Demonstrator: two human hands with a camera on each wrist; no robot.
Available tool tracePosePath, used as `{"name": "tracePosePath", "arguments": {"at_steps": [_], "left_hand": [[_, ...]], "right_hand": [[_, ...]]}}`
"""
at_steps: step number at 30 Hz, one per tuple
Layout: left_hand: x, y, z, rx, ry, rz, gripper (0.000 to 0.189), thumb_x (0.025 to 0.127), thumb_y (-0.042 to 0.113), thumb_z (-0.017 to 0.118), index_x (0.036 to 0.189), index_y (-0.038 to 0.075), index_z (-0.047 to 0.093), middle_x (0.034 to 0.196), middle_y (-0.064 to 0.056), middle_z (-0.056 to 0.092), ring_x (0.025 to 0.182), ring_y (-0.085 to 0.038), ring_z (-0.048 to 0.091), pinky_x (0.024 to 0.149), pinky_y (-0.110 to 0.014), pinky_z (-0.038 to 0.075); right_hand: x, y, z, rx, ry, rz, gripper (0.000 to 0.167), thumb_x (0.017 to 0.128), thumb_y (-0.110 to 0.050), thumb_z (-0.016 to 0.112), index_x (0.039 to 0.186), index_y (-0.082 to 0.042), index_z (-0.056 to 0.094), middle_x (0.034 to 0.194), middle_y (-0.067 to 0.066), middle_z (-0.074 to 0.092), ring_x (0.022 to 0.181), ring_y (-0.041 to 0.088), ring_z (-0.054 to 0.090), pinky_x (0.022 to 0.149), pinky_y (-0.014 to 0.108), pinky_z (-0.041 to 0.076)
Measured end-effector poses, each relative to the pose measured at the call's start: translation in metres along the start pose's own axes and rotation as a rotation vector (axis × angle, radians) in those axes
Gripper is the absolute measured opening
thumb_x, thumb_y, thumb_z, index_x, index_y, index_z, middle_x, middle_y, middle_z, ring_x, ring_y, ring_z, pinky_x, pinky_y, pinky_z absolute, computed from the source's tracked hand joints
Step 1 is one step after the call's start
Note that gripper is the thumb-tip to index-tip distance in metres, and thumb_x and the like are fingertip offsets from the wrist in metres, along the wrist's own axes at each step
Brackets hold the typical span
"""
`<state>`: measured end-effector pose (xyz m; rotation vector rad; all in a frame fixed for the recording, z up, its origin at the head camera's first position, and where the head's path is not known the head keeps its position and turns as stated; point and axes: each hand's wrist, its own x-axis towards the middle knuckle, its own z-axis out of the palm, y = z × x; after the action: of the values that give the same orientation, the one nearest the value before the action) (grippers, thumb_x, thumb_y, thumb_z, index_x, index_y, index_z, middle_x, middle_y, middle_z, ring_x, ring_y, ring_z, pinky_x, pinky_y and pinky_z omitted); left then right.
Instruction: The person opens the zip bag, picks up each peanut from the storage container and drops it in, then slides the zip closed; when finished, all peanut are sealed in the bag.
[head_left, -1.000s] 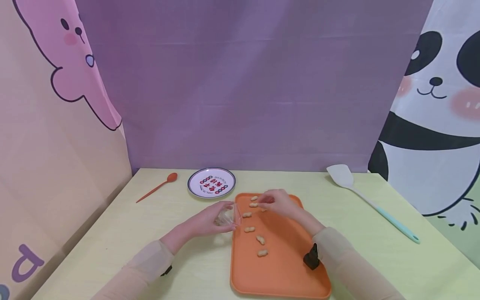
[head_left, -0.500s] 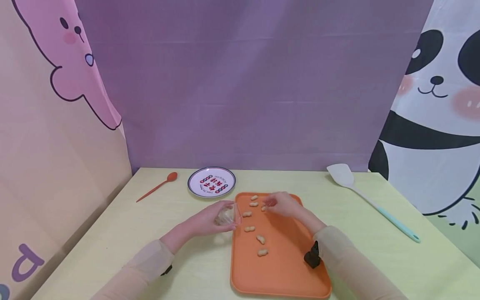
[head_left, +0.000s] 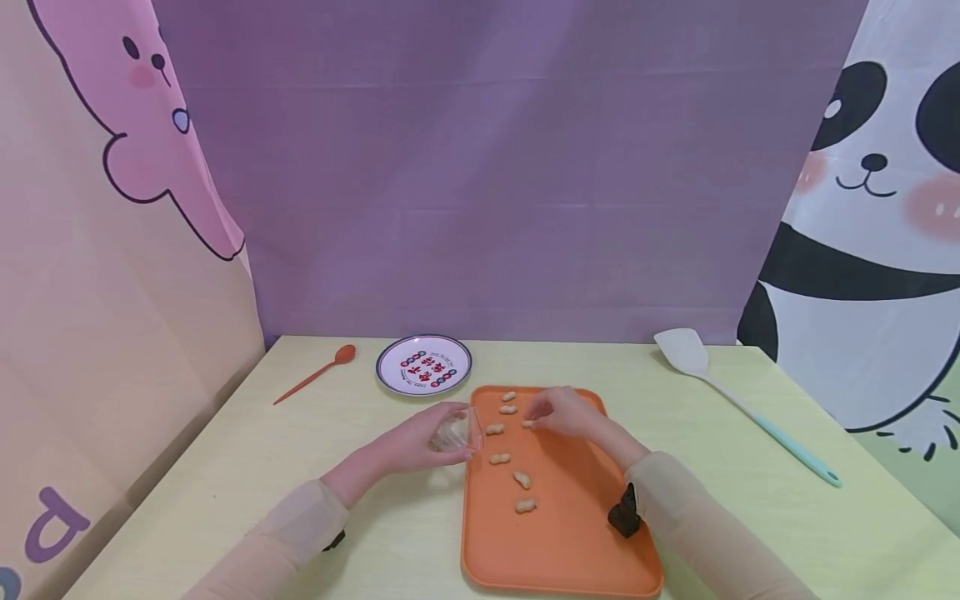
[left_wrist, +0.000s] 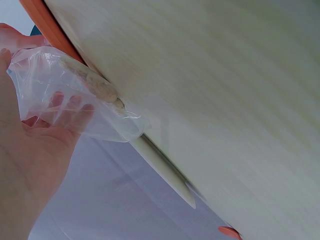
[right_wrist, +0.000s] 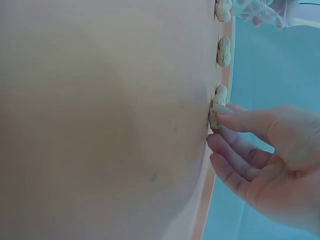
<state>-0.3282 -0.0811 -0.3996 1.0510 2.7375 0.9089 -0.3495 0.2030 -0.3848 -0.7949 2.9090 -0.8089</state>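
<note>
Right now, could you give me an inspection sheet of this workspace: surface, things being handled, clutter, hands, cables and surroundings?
Surface: pale table, with an orange tray lying on it.
Job's things: several peanuts spaced out on the tray, more inside a clear bag.
Clutter: red spoon, patterned plate and white-headed spatula, all off the tray.
Left hand: holds the clear bag at the tray's left edge.
Right hand: pinches one peanut.
Cables: nothing seen.
Surroundings: purple backdrop behind, panda picture right, pink cartoon figure left.
</note>
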Motion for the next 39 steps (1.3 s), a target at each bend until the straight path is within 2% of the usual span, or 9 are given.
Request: {"name": "tracePosePath", "arguments": {"at_steps": [4,7,13,21,27,39], "left_hand": [[-0.0002,-0.0002,0.0008,-0.001,0.001,0.002,0.076,0.082,0.047,0.067,0.143,0.015,0.035,0.138,-0.003,0.05,0.131,-0.018,0.043,0.11,-0.039,0.034],[-0.0001,-0.0001,0.0011,0.004,0.002,0.006,0.076,0.082,0.047,0.067,0.142,0.014,0.035,0.137,-0.003,0.05,0.13,-0.018,0.043,0.11,-0.039,0.034],[0.0001,0.0009,0.0011,0.014,0.001,0.002,0.075,0.082,0.048,0.067,0.142,0.015,0.036,0.137,-0.002,0.051,0.13,-0.018,0.043,0.109,-0.039,0.035],[-0.0009,0.0015,0.0008,0.029,0.016,0.019,0.075,0.082,0.047,0.067,0.141,0.013,0.037,0.137,-0.004,0.051,0.13,-0.02,0.044,0.11,-0.039,0.034],[-0.0007,0.0015,0.0012,0.016,0.006,0.02,0.075,0.083,0.047,0.067,0.142,0.012,0.036,0.137,-0.004,0.051,0.13,-0.02,0.044,0.109,-0.04,0.035],[-0.0008,0.0043,-0.0014,0.033,-0.004,0.031,0.076,0.083,0.048,0.066,0.143,0.012,0.035,0.137,-0.004,0.051,0.129,-0.02,0.044,0.108,-0.041,0.036]], "right_hand": [[-0.0006,-0.0016,0.0,0.046,0.0,0.041,0.019,0.086,-0.011,0.067,0.101,0.0,0.067,0.095,0.01,0.07,0.086,0.023,0.064,0.072,0.033,0.053],[-0.0003,-0.0004,0.0004,0.05,0.003,0.065,0.016,0.087,-0.012,0.065,0.098,-0.001,0.069,0.091,0.009,0.07,0.08,0.017,0.061,0.068,0.029,0.05],[0.0003,0.0042,0.0015,0.008,-0.009,0.049,0.012,0.087,-0.013,0.066,0.089,-0.003,0.071,0.085,0.007,0.07,0.073,0.012,0.057,0.063,0.026,0.046],[0.0,0.0012,-0.0009,0.019,-0.029,0.057,0.01,0.084,-0.011,0.068,0.089,-0.002,0.07,0.086,0.008,0.069,0.076,0.015,0.059,0.066,0.028,0.05],[-0.0026,-0.0015,-0.0025,0.041,-0.036,0.065,0.009,0.084,-0.01,0.069,0.086,-0.002,0.069,0.084,0.007,0.068,0.072,0.012,0.058,0.063,0.026,0.048],[-0.007,-0.0041,-0.0041,0.032,0.006,0.013,0.011,0.086,-0.018,0.067,0.086,-0.007,0.068,0.08,0.002,0.068,0.071,0.012,0.06,0.064,0.027,0.049]]}}
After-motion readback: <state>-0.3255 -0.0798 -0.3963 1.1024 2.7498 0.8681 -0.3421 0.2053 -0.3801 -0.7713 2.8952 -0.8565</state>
